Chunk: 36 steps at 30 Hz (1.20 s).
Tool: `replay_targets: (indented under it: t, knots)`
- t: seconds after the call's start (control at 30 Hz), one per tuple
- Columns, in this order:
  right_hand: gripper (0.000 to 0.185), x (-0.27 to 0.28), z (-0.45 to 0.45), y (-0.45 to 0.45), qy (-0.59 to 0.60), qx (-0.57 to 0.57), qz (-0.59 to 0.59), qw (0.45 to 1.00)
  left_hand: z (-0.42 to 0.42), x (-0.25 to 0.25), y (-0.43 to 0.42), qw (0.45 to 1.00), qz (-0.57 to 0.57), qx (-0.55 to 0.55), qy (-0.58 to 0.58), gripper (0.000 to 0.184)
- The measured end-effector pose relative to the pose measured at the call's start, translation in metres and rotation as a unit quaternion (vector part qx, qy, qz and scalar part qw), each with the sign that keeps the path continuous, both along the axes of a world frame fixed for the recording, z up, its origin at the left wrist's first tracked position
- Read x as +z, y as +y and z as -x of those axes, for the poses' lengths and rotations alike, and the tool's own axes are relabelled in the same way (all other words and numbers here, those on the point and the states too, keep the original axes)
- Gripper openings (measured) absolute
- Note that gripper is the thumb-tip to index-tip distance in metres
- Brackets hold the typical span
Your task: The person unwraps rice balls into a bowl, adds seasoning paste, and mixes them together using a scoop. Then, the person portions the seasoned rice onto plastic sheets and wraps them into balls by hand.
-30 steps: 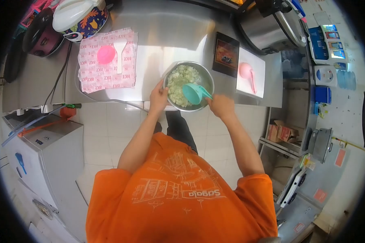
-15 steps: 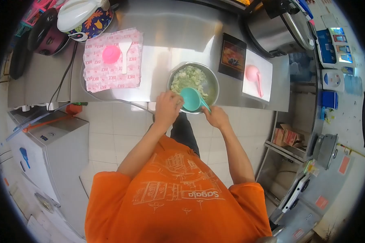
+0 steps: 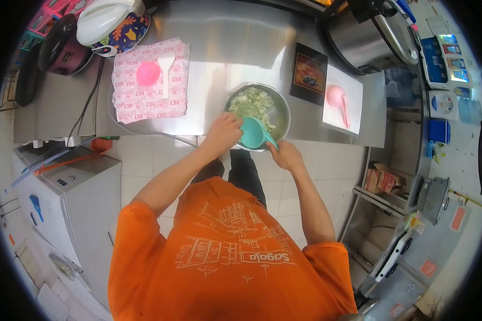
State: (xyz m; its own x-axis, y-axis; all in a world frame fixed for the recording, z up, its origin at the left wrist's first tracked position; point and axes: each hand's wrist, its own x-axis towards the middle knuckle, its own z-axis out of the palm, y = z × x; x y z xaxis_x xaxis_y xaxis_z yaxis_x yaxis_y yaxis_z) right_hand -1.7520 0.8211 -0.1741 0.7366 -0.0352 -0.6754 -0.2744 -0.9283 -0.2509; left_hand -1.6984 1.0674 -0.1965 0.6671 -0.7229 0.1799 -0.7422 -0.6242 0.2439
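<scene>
Your right hand point(image 3: 287, 155) is gripping the handle of a turquoise plastic scoop with a round cup point(image 3: 253, 134), fingers closed around it. Your left hand point(image 3: 225, 130) is keeping its fingers bunched at the cup's left rim; I cannot tell whether they are pinching anything. The scoop is sitting over a round silver metal bowl point(image 3: 280, 111), which is holding pale, greenish-white rice point(image 3: 251, 101) and overlapping the near edge of the shiny steel table point(image 3: 225, 40).

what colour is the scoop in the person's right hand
Turquoise: the scoop shows best in the head view.
</scene>
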Motion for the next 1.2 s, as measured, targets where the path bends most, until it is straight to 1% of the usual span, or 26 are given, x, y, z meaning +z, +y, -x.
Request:
replay_targets:
  t: [0.1,0.2,0.3,0.33,0.4,0.43,0.5,0.57,0.63,0.67,0.7,0.73,0.77,0.8,0.83,0.87,0.9,0.93,0.97,1.0,1.03,1.07,1.1,1.13,1.17,1.2]
  knots:
    - [0.056,0.004,-0.002,0.002,0.015,-0.003,-0.009,1.0,-0.006,0.002,0.001,0.998,-0.03,-0.058,-0.007,0.009]
    - [0.057,-0.01,0.002,0.0,0.0,-0.003,-0.015,1.0,-0.01,-0.007,0.003,0.994,-0.043,-0.097,0.003,0.008]
    - [0.058,-0.01,0.003,-0.002,0.006,-0.009,-0.009,1.0,-0.015,-0.015,0.004,0.994,0.025,-0.109,-0.016,0.011]
    - [0.057,-0.007,0.001,-0.003,0.007,-0.012,-0.001,1.0,-0.014,-0.016,0.007,0.996,0.038,-0.068,0.039,0.012]
    - [0.057,0.02,-0.005,0.002,0.009,-0.018,0.015,1.0,-0.007,-0.009,0.017,0.987,0.064,0.016,0.146,0.016]
    - [0.056,0.029,-0.008,0.004,0.009,-0.017,0.019,1.0,-0.001,-0.006,0.024,0.974,0.13,0.091,0.163,0.015]
    - [0.056,0.041,-0.012,0.006,0.009,-0.014,0.027,1.0,0.018,-0.001,0.043,0.916,0.258,0.239,0.193,0.016]
    - [0.055,0.041,-0.013,0.006,-0.014,-0.011,0.06,0.998,0.046,-0.008,0.076,0.836,0.256,0.378,0.303,0.019]
    - [0.05,0.045,-0.009,0.007,-0.04,-0.001,0.105,0.994,0.101,-0.038,0.12,0.859,0.14,0.411,0.272,0.02]
    - [0.047,0.05,-0.01,0.007,-0.06,0.009,0.132,0.989,0.136,-0.057,0.143,0.845,0.078,0.416,0.327,0.023]
    - [0.043,0.052,-0.012,0.009,-0.078,0.018,0.159,0.984,0.175,-0.085,0.167,0.84,-0.034,0.403,0.361,0.029]
    - [0.039,0.048,-0.014,0.01,-0.134,-0.004,0.166,0.977,0.214,-0.096,0.182,0.818,-0.133,0.398,0.393,0.035]
    - [0.035,0.039,-0.014,0.01,-0.189,-0.026,0.172,0.966,0.258,-0.129,0.204,0.778,-0.198,0.376,0.462,0.038]
    - [0.032,0.027,-0.015,0.011,-0.244,-0.05,0.178,0.952,0.325,-0.206,0.238,0.73,-0.108,0.32,0.594,0.041]
    - [0.03,0.009,-0.015,0.017,-0.247,-0.013,0.182,0.952,0.381,-0.268,0.266,0.638,-0.025,0.273,0.719,0.047]
    - [0.028,-0.013,-0.014,0.027,-0.246,0.023,0.187,0.951,0.388,-0.257,0.257,0.597,0.055,0.314,0.737,0.046]
    - [0.027,-0.023,-0.011,0.032,-0.245,0.057,0.192,0.949,0.394,-0.245,0.247,0.549,0.137,0.349,0.747,0.044]
    - [0.025,-0.017,-0.004,0.031,-0.22,0.057,0.189,0.955,0.383,-0.222,0.238,0.514,0.163,0.35,0.766,0.041]
    - [0.023,-0.006,0.001,0.029,-0.201,0.061,0.186,0.96,0.355,-0.189,0.231,0.491,0.159,0.337,0.787,0.039]
    - [0.021,0.004,0.001,0.027,-0.179,0.068,0.182,0.964,0.32,-0.141,0.221,0.476,0.151,0.321,0.804,0.037]
    - [0.021,0.012,-0.005,0.025,-0.191,0.064,0.192,0.961,0.28,-0.1,0.215,0.506,0.127,0.315,0.793,0.036]
    - [0.021,0.019,-0.013,0.024,-0.204,0.055,0.201,0.956,0.238,-0.063,0.207,0.567,0.099,0.32,0.752,0.035]
    - [0.02,0.022,-0.016,0.024,-0.213,0.044,0.21,0.953,0.205,-0.055,0.197,0.67,0.073,0.331,0.661,0.032]
    - [0.021,0.015,-0.017,0.029,-0.24,0.064,0.21,0.945,0.172,-0.048,0.186,0.757,0.028,0.349,0.552,0.031]
    - [0.022,0.002,-0.021,0.038,-0.269,0.081,0.209,0.937,0.128,-0.009,0.146,0.692,0.147,0.409,0.576,0.034]
    - [0.023,-0.009,-0.022,0.049,-0.3,0.096,0.209,0.926,0.105,-0.011,0.116,0.7,0.246,0.349,0.573,0.046]
